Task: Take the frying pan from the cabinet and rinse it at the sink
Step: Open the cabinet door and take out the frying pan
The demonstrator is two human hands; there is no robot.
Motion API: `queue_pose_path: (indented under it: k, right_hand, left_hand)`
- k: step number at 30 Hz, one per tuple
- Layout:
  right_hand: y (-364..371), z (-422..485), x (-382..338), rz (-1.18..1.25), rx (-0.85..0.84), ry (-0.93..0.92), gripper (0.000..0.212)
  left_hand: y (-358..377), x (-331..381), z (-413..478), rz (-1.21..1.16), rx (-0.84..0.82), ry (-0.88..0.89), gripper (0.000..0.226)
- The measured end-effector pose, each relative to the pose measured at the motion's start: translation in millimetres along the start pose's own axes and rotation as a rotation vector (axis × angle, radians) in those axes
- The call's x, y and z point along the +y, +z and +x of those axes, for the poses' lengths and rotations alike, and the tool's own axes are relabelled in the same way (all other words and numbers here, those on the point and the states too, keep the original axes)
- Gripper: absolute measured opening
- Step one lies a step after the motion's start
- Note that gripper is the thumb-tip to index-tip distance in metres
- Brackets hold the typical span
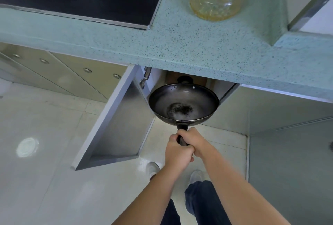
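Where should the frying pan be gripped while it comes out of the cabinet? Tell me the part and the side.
Grip the frying pan by its long black handle, from the floor side facing the person, as the left hand and right hand do now. The handle sticks straight out of the cabinet opening; the bowl sits under the countertop, beside the open door.

The cabinet opening [189, 80] is bounded above by the overhanging front edge of the countertop [162, 51]. Its left side is flanked by the open cabinet door [115, 122], swung out over the floor, with a hinge [146, 77] projecting at the upper left corner. The mouth of the opening is largely filled by the frying pan [183, 104]. Open tiled floor [45, 134] is seen left of the door.
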State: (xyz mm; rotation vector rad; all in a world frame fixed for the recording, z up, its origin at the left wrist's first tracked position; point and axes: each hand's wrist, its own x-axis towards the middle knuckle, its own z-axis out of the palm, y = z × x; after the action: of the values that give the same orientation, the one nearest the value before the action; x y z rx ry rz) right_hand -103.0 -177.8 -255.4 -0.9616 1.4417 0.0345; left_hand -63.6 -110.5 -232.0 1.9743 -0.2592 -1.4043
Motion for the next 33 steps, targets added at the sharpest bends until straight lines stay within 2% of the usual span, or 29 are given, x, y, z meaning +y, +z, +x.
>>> queue_pose_path:
  k: [4,9,16,20,27,33]
  right_hand:
    - [2.5,-26.7,6.2,-0.02,-0.018,0.006,0.012]
    - [10.0,-59.4,17.0,-0.001,-0.03,0.011,0.03]
    - [28.0,-109.3,34.2,0.002,-0.025,0.034,0.034]
    - [59.7,-139.1,43.3,0.069,0.083,0.058,0.032]
    - [111.6,-185.4,56.8,0.365,0.266,0.114,0.027]
    - [118.4,-224.8,63.0,0.467,0.4,0.064,0.024]
  left_hand:
    - [-3.9,-2.0,-25.4,0.014,-0.001,-0.032,0.034]
    - [-12.9,-8.5,-57.4,0.051,0.006,-0.051,0.03]
    - [-33.3,-24.2,-99.6,0.123,-0.036,-0.054,0.027]
    - [-67.9,-32.6,-120.8,0.213,-0.112,-0.035,0.028]
    - [-132.1,-39.1,-156.9,0.391,-0.324,0.059,0.027]
    - [-150.9,-35.4,-191.4,0.453,-0.444,0.169,0.027]
